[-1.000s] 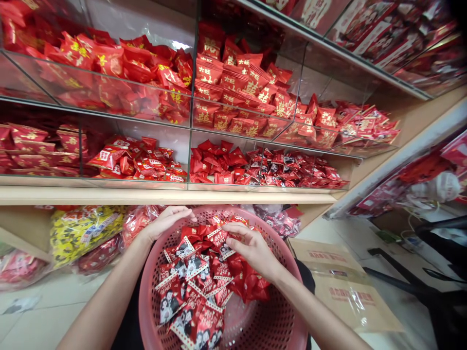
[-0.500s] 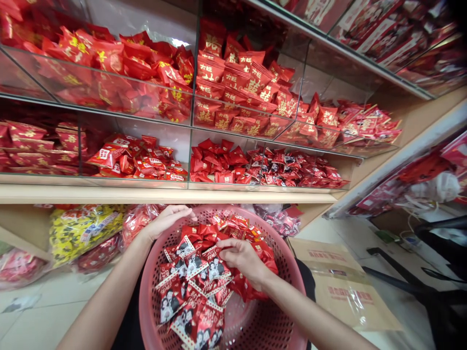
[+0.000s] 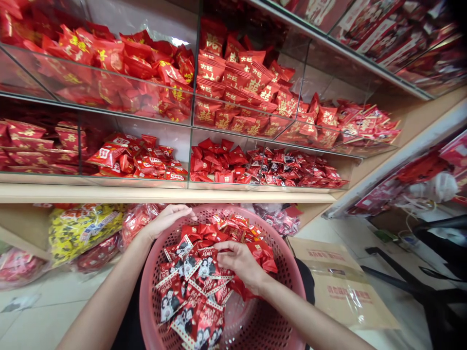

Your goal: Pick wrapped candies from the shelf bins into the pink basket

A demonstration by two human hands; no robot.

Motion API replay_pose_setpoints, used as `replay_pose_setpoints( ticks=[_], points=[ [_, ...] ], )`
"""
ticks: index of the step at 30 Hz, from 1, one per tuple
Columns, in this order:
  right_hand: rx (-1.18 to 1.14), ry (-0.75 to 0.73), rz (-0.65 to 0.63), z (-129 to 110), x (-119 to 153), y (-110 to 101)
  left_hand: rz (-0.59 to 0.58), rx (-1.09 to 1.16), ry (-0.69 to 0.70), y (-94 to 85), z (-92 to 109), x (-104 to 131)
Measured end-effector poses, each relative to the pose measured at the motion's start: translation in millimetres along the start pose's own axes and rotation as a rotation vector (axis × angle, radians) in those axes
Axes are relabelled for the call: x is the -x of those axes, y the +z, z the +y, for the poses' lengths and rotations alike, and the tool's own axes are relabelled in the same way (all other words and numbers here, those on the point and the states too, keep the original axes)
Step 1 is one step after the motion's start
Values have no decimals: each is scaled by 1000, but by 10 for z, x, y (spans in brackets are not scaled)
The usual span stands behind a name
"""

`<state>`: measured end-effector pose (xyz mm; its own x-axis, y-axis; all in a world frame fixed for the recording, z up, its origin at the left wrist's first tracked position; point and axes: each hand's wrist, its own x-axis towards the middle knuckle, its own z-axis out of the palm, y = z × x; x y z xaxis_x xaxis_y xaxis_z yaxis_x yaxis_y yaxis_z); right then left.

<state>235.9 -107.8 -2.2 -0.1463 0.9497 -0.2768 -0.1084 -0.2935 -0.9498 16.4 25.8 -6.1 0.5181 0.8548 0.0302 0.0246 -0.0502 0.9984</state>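
A pink perforated basket [image 3: 148, 296] holds many small packets. Red packets with black-and-white figures and dotted edges [image 3: 193, 296] fill its left part, and plain red packets [image 3: 264, 255] lie at the back and right. My left hand [image 3: 171, 218] rests at the basket's back left rim, fingers loosely extended and holding nothing. Over the middle of the pile is my right hand [image 3: 237, 262], its fingers bent and close to the figured packets. Its fingertips touch or hover just above them; whether they grip one is hidden.
Glass-fronted shelves [image 3: 160, 194] full of red packets stand behind the basket. Below them lie a yellow bag [image 3: 85, 226] and other bagged packets. On the floor at right are a flattened carton [image 3: 339, 282] and black chair legs [image 3: 397, 277].
My right hand has shifted slightly left, and its fingers have come down a little over the figured packets. A figured packet under the fingertips has moved slightly. My left hand stays in place.
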Motion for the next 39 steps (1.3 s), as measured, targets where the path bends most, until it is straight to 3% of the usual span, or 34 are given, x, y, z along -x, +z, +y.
replay_pose_setpoints(
  ticks=[6, 11, 20, 25, 30, 32, 35, 39],
  points=[
    [416, -296, 17, 49, -16, -8, -5, -1, 4, 1, 2, 2],
    [587, -357, 22, 43, 22, -18, -10, 9, -12, 11, 19, 15],
    [684, -350, 109, -46, 45, -68, -21, 14, -8, 5, 12, 21],
    [670, -523, 242, -545, -8, -315, -31, -10, 11, -7, 11, 16],
    [855, -715, 563, -1303, -320, -845, -35, -10, 14, 0, 26, 16],
    [986, -645, 672, -1528, -530, -1081, -36, 0, 11, 5, 27, 15],
    [1140, -350, 766, -1725, -865, -1338, -27, 7, -6, 8, 23, 14],
    [1321, -103, 705, -1791, -1243, -1429, -17, -8, -3, -3, 5, 8]
  ],
)
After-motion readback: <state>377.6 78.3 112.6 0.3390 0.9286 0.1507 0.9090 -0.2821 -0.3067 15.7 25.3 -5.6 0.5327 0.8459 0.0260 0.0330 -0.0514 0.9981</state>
